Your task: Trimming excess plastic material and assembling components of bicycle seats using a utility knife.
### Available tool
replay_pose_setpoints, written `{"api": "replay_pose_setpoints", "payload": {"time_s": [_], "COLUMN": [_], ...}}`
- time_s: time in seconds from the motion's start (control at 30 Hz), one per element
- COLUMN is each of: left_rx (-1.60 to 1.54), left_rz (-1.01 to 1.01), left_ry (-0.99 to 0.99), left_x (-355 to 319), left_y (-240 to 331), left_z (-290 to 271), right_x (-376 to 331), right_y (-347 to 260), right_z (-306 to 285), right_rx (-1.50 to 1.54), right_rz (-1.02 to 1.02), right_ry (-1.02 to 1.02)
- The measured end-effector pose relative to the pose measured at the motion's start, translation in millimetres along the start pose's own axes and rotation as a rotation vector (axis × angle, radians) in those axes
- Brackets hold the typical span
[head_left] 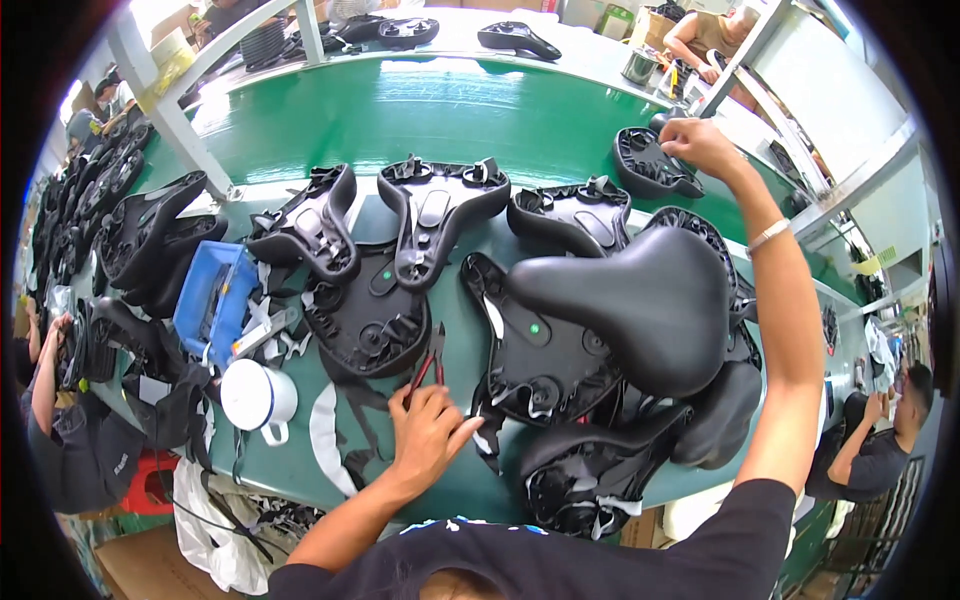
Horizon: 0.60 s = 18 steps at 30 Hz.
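Note:
My left hand (428,436) is closed round the red handles of a pair of pliers (432,358), whose dark jaws point away from me over the green table. My right arm reaches far out to the right. Its hand (704,148) is closed at the narrow end of an upturned black bicycle saddle (648,172) on the green conveyor belt; the fingertips are partly hidden. Between my arms a large black saddle (640,300) lies top side up across other saddles. Beneath it, a saddle base (535,345) shows its underside with folded cover edges.
A blue bin (215,300) and a white enamel mug (258,398) stand left on the table (290,465). Several upturned saddles (440,215) line the belt's (400,110) near edge. Metal posts (150,90) rise at both sides. Other people (885,430) work around.

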State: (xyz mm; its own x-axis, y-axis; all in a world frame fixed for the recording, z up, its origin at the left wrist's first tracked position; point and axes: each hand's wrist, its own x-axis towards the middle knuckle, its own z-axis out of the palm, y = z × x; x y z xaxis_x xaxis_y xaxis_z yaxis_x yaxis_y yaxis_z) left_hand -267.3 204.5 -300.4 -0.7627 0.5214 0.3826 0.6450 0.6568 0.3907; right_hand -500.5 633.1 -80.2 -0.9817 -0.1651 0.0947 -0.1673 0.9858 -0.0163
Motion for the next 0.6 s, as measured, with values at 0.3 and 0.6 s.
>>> {"api": "replay_pose_setpoints", "payload": {"time_s": [0.3,0.6], "left_rx": [-0.041,-0.032], "left_rz": [-0.281,-0.310], "left_ry": [0.058,0.068], "left_x": [11.5,6.6], "left_y": [-5.3,-5.7], "left_z": [6.8,-3.7], "right_x": [72.8,80.6], "right_y": [48.8,45.2], "right_z": [144.2,145.3], "right_rx": [-0.398,-0.174], "right_rz": [-0.168,-0.087], "right_ry": [-0.372,-0.240]}}
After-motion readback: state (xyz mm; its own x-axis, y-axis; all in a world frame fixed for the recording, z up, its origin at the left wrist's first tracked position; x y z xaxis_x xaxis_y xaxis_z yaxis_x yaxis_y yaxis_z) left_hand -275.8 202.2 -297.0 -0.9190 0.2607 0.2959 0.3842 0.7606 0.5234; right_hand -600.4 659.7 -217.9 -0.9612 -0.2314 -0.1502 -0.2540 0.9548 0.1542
